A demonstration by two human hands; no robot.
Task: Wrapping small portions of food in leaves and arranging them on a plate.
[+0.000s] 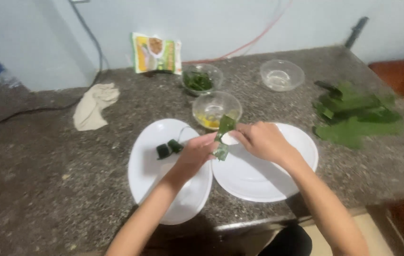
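Both my hands meet over the gap between two white plates. My left hand (196, 152) and my right hand (261, 140) together pinch a strip of green leaf (224, 135) that stands nearly upright between them. The left plate (150, 171) carries two small dark green rolled leaf pieces (168, 149) near its upper part. Under my right hand the right plate (258, 178) looks bare.
Behind the plates stand three clear bowls: one with yellow liquid (216, 110), one with chopped greens (200, 79), one apparently empty (282, 74). A pile of green leaves (356, 115) lies at the right. A packet (157, 52) leans on the wall; a cloth (94, 105) lies left.
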